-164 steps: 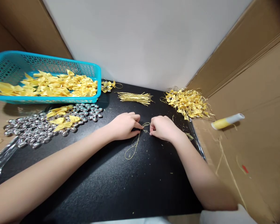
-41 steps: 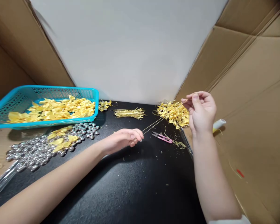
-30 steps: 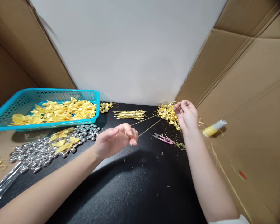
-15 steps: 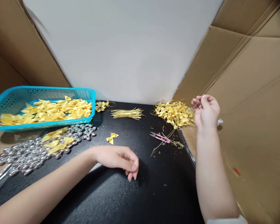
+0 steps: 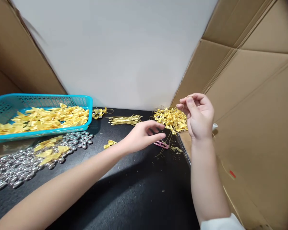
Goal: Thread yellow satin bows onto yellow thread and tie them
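My left hand [image 5: 145, 135] reaches over the black tabletop, thumb and fingers apart, with nothing in it. Pink thread snips [image 5: 161, 145] lie just past its fingertips, partly hidden by them. Raised on the right, my right hand [image 5: 199, 115] has its thumb pressed to its fingers in a pinch; whatever is in it is too thin to make out. Close behind that hand is a heap of yellow ribbon bows with gold loops [image 5: 170, 118]. A single yellow bow [image 5: 109, 144] lies beyond my left forearm. A bundle of gold cords [image 5: 124, 120] rests farther back.
A blue basket [image 5: 90, 110] full of yellow bows stands at the left. Silver beads [image 5: 21, 166] with several bows on them spread in front of it. Cord scraps [image 5: 175, 149] lie near the snips. Cardboard walls [image 5: 249, 105] and a white panel [image 5: 124, 54] surround the table.
My left hand has moved up and right toward the snips and its fingers have opened. The right hand has come left, still pinched; the gold cord seen at its fingers no longer shows clearly.
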`<action>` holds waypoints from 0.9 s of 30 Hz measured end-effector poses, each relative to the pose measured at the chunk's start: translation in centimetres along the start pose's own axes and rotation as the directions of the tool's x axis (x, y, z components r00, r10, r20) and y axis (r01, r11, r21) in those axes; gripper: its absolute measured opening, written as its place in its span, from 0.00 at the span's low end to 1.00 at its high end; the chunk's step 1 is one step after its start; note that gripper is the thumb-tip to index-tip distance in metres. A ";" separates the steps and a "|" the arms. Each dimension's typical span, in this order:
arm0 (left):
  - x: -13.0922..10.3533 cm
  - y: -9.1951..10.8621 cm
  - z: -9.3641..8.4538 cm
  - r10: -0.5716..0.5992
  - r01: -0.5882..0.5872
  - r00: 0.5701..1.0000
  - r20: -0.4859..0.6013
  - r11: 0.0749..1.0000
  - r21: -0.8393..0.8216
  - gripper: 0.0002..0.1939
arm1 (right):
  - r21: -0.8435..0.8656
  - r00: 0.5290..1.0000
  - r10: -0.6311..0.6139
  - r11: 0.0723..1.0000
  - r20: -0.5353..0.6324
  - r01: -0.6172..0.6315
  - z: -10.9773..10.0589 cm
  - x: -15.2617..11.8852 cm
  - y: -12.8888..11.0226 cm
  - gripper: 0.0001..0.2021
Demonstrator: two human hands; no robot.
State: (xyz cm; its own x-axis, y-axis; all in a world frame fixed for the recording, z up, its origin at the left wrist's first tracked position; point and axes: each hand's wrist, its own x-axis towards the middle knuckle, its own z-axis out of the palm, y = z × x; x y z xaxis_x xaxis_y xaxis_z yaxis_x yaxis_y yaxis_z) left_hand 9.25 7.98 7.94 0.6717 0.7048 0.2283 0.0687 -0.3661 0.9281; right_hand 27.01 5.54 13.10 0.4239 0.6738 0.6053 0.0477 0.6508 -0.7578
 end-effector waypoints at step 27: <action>-16.7 -4.4 3.7 -0.532 0.800 0.599 0.598 0.389 -0.457 0.24 | 0.032 0.939 -0.067 0.996 -0.338 0.083 -3.1 2.9 3.2 0.06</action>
State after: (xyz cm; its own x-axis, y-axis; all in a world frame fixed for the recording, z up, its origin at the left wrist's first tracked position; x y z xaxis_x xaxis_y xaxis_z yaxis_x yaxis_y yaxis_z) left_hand 0.45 -4.43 -1.06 0.8075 0.2534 -0.5327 0.2276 0.6993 0.6777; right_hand 31.20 8.44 11.66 0.7006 0.4705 0.5365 0.0534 0.7151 -0.6970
